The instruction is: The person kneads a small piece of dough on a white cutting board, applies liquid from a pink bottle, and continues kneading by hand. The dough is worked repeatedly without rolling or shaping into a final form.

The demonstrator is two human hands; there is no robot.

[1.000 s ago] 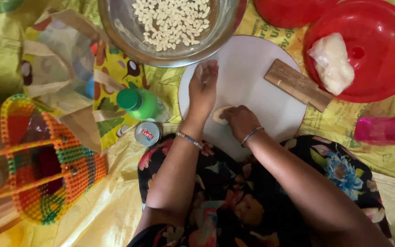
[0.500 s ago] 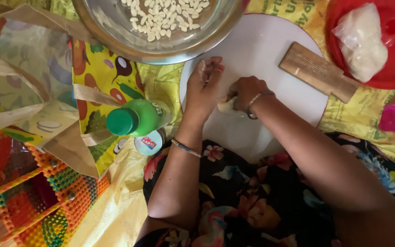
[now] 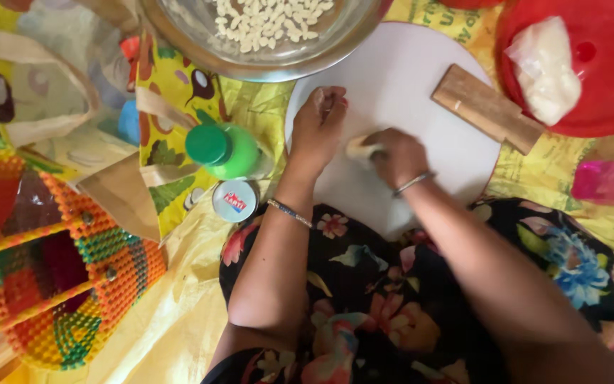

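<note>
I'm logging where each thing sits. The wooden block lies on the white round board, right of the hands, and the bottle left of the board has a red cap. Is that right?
Not quite. The head view shows the bottle left of the white round board with a green cap, not a red one. The rest holds: the wooden block lies on the board, right of the left hand and right hand.

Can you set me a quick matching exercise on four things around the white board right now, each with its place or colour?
Things:
1. wooden block
2. green bottle
3. metal bowl
4. dough piece

Descriptions:
A. under the right hand
B. holds small pale pieces
C. lies on the white board, right side
D. stands left of the left hand

Pairs: 1-C, 2-D, 3-B, 4-A
</note>
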